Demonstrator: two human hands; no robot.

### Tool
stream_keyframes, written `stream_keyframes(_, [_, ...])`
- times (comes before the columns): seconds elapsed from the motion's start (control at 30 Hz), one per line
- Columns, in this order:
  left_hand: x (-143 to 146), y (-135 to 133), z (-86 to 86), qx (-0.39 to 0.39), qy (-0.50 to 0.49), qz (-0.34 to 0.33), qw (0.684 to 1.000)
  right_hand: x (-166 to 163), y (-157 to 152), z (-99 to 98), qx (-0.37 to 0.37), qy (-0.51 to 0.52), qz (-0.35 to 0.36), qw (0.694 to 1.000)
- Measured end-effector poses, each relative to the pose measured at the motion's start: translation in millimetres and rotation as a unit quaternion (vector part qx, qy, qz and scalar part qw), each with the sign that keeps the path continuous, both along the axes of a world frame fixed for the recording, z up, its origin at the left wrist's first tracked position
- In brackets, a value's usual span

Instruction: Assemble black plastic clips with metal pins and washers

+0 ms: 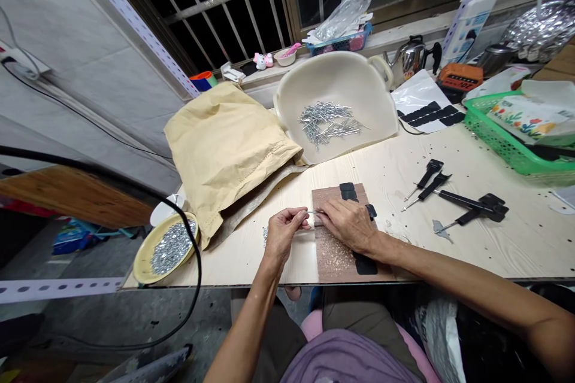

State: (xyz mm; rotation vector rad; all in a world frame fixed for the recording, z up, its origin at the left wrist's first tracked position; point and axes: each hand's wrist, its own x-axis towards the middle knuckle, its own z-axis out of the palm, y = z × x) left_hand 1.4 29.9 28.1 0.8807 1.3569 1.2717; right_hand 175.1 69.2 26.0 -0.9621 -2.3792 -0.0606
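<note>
My left hand [284,232] and my right hand [347,222] meet over the near left corner of a brown board [335,257] on the table. Between their pinched fingertips runs a thin metal pin [313,212], held level. The right hand rests on the board beside black strips [348,191]. A few small metal bits [265,232] lie just left of my left hand.
A white basin [314,78] holds a pile of long metal pins [327,121]. A tan paper sack [224,143] lies left, a yellow dish of small metal pieces [168,246] at the table's left edge. Black-handled tools [449,194] lie right; a green basket [512,143] far right.
</note>
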Motion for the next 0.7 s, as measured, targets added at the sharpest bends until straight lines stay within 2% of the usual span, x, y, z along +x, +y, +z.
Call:
stream_keyframes(0.43, [3.2,0.5,-1.9,-0.001,0.015,0.002,1.0,2.1,3.1,-4.5,-0.013,-0.017,0.004,1.0])
stream_keyframes(0.63, [4.8,1.1,1.1,0.006,0.059,-0.011,0.998,5.5,3.5,-6.8,-0.111,0.01,0.017,0.994])
stream_keyframes(0.7, [5.9,1.3,1.9,0.004,0.057,-0.015,0.998,6.4,3.1,-6.0,-0.113,0.02,0.017,0.993])
